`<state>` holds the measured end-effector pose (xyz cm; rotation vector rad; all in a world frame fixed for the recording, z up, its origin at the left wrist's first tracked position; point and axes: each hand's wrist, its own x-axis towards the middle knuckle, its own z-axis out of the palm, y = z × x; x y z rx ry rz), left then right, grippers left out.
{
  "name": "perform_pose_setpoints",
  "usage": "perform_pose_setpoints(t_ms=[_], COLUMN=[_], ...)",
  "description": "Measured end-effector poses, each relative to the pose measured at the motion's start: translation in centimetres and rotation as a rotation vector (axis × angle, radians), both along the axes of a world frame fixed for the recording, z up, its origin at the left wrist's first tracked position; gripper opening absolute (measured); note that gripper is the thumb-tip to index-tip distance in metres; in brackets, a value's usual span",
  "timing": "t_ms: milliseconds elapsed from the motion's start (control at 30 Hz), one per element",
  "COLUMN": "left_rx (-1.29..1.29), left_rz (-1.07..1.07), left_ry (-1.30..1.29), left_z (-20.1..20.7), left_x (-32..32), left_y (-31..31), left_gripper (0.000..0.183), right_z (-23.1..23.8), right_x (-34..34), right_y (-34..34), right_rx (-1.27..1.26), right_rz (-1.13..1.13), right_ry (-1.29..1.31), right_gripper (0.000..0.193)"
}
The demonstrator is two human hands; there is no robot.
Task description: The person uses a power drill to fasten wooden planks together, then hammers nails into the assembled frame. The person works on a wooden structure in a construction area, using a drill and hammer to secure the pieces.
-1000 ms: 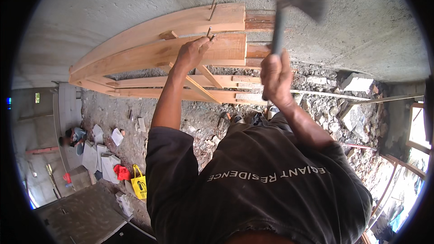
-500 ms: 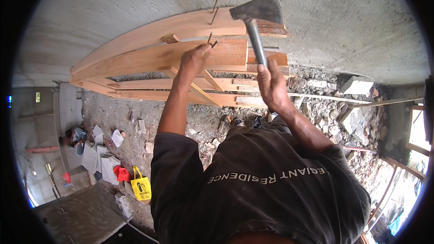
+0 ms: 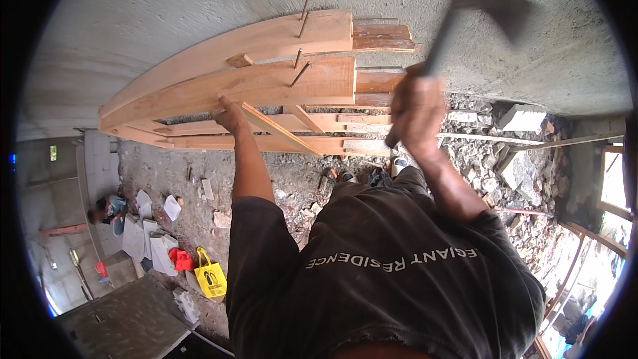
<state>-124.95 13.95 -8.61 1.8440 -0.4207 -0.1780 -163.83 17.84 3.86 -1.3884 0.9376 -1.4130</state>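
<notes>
My right hand [image 3: 417,110] is closed around the handle of a hammer [image 3: 465,16], whose blurred head is raised against the grey concrete wall [image 3: 166,13]. My left hand [image 3: 229,114] presses flat-fingered on the lower edge of a wooden frame [image 3: 266,86] fixed to that wall; bent nails [image 3: 299,73] project from its boards. Rubble [image 3: 518,159] lies below.

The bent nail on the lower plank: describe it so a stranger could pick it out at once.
Start at the wooden formwork frame against the grey concrete wall. Its lower wide plank has two nails near its right end. The bent nail is the lower one, leaning slantwise out of the plank's face, while the nail above stands at the plank's top edge.
</notes>
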Motion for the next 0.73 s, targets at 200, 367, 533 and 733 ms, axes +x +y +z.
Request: perform_pose_setpoints(t_ms=[200,367,533,733], left_rx=[-0.007,-0.052,0.103,0.100], left_rz=[-0.101,-0.094,-0.090,-0.060], left_ry=[-0.008,0.061,0.038,-0.028], left_z=[-2.3,-3.1,-1.6,-2.7], left_x=[0.1,0.2,-0.8,0.3], left_y=[-1.4,-0.9,-1.5,-1.3], left_gripper=[0.073,0.066,0.058,0.056], right_z=[-4.6,1.5,-1.8,-3.3], right_x=[0.4,-1.0,1.4,1.0], right_y=[1.2,-0.1,0.3,1.1], right_rx=[0.454,0.287,0.236,0.567], right_rz=[0.400,0.079,-0.006,0.314], right_ry=[0.653,0.075,0.249,0.601], right_gripper=[0.041,0.038,0.042,0.055])
